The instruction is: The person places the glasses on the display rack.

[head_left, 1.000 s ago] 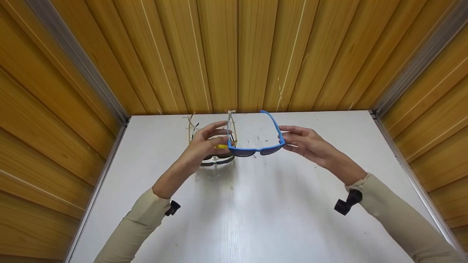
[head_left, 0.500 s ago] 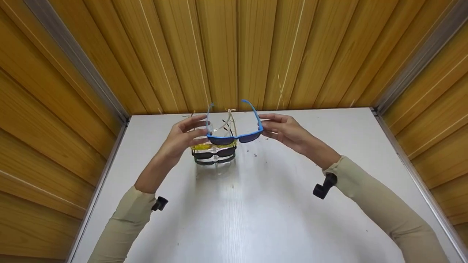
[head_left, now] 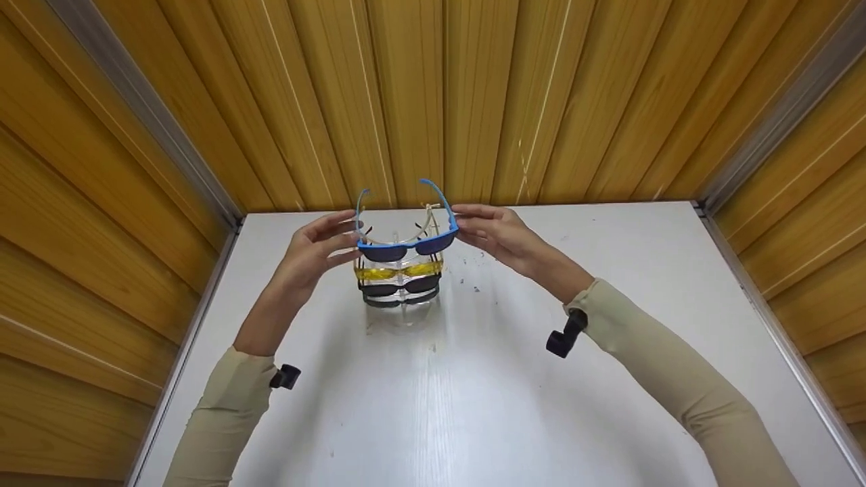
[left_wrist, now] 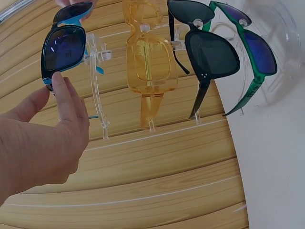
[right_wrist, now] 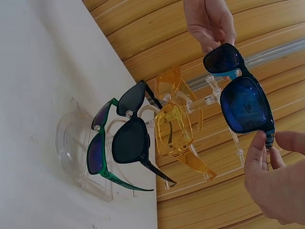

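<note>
Blue-framed sunglasses (head_left: 409, 249) with dark lenses are held level by both hands, temples pointing away. My left hand (head_left: 312, 249) pinches the frame at its left hinge corner; my right hand (head_left: 499, 237) pinches the opposite corner. They overlap the top of a clear glasses display stand (right_wrist: 209, 98), right by its uppermost arm in the right wrist view. Lower on the stand hang yellow glasses (left_wrist: 151, 62), black sunglasses (left_wrist: 212, 53) and green-framed sunglasses (right_wrist: 97, 145), one below another.
The stand's round clear base (right_wrist: 71, 152) rests on a white table (head_left: 433, 406). Wood-look panels (head_left: 406, 101) rise behind the table and along both sides, with metal edge strips (head_left: 778, 318). Small specks (head_left: 477, 289) lie right of the stand.
Both hands have carried the blue sunglasses leftward and up, from right of the stand to over its top. The yellow and black pairs now show more fully below them.
</note>
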Demonstrator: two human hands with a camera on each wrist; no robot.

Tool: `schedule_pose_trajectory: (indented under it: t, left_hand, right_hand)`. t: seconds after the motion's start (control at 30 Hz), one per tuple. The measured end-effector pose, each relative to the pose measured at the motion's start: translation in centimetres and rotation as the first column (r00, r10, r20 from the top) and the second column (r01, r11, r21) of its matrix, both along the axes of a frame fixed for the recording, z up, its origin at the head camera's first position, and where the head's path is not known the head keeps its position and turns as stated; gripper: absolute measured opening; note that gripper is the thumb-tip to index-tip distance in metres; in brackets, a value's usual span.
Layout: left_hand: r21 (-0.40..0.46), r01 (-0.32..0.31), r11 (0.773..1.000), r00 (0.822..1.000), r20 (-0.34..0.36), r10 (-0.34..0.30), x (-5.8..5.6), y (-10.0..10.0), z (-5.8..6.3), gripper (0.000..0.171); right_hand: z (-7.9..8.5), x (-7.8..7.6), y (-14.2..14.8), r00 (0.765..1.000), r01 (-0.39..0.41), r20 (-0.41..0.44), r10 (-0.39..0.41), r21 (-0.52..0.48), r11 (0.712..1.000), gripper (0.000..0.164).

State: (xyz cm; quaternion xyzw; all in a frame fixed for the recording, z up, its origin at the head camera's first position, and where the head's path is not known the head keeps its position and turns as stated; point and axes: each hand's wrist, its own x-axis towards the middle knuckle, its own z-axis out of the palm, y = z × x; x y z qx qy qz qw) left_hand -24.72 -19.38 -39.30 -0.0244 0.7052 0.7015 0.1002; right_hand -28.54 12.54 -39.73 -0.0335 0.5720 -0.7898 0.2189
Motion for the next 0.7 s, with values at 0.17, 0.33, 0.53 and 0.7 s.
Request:
schedule_pose_trajectory:
  t: [0.17,0.33,0.53,0.7]
  left_hand:
    - [0.011,-0.008,1.0,1.0,0.0,0.008,-0.3,-0.7,-0.2,0.049]
    - [0.01,-0.016,1.0,1.0,0.001,0.016,-0.6,-1.1,-0.7,0.051]
    - [0.015,-0.026,1.0,1.0,0.015,0.026,-1.0,-1.7,-1.5,0.051]
    - [0.01,-0.037,0.999,0.999,0.038,0.036,-1.1,-2.0,-2.0,0.05]
  right_hand:
    - [-0.4,-0.2,-0.7,1.0,0.004,0.001,-0.004,-0.036,0.999,0.043]
    - [-0.7,-0.3,-1.3,1.0,0.004,-0.004,-0.004,-0.029,1.0,0.046]
    - [-1.3,-0.4,-1.8,1.0,0.006,0.008,-0.006,0.01,1.0,0.045]
    - [-2.1,-0.3,-2.1,0.999,0.009,0.037,-0.009,-0.006,1.0,0.043]
